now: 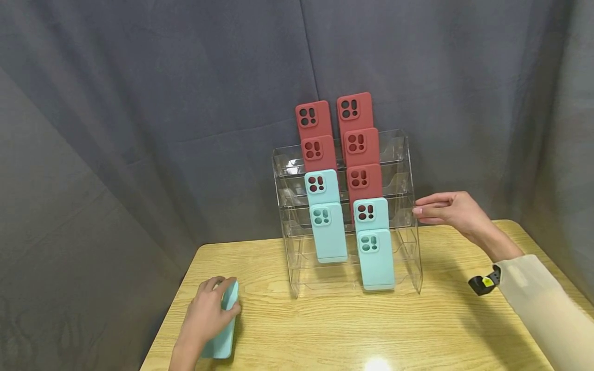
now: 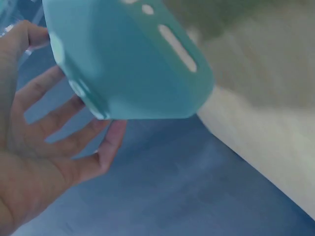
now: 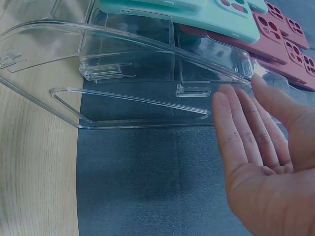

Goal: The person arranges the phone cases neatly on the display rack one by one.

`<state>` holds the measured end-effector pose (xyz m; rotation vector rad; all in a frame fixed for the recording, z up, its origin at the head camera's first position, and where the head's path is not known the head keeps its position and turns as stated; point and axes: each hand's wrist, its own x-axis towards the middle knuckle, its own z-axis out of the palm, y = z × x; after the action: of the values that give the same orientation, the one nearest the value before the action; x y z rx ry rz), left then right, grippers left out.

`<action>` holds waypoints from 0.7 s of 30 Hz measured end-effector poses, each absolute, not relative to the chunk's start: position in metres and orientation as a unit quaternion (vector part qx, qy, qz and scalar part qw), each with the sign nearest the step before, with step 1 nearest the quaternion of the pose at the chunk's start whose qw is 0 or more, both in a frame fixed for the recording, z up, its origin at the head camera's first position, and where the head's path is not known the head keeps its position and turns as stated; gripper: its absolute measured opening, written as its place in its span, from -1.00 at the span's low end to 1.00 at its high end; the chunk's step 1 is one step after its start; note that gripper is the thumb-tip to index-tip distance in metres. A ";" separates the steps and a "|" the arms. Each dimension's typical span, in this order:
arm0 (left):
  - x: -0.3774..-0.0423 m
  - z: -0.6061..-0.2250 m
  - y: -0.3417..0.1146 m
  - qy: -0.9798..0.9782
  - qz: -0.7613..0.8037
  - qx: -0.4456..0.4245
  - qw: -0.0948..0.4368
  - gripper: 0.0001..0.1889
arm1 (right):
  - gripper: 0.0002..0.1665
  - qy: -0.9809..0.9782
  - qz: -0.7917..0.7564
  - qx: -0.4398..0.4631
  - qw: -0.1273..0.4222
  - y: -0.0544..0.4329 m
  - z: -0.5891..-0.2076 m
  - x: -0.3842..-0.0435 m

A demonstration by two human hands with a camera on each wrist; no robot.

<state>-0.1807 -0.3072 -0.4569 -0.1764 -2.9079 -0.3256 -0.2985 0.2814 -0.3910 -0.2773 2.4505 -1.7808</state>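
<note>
At the table's left my left hand (image 1: pixel 206 312) grips a mint-green phone case (image 1: pixel 225 337) by its edges, thumb on one side and fingers on the other. Cutouts along the rim of that phone case (image 2: pixel 133 69) show in the left wrist view. My right hand (image 1: pixel 457 214) is at the right side of a clear tiered display rack (image 1: pixel 410 180). Its fingers are fairly straight, the thumb near the rack's sloping front edge. Two columns of phone cases stand in the rack: red cases (image 1: pixel 359 109) higher up, mint cases (image 1: pixel 377 265) lower down.
The rack stands toward the back of a wood-grain table (image 1: pixel 278 335). A grey curtain (image 1: pixel 162 129) hangs behind and on both sides. A black strap with a dark device (image 1: pixel 482 284) is on my right wrist.
</note>
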 end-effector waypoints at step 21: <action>-0.214 -0.436 -0.156 -0.905 -0.063 -0.129 0.400 -0.40 | -0.22 0.809 -0.579 -0.086 0.050 0.281 -0.391 -0.298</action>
<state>-0.2138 -0.1565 -0.4356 -0.3264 -2.2908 -0.1606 -0.2982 0.2810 -0.3911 -0.2633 2.4632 -1.7636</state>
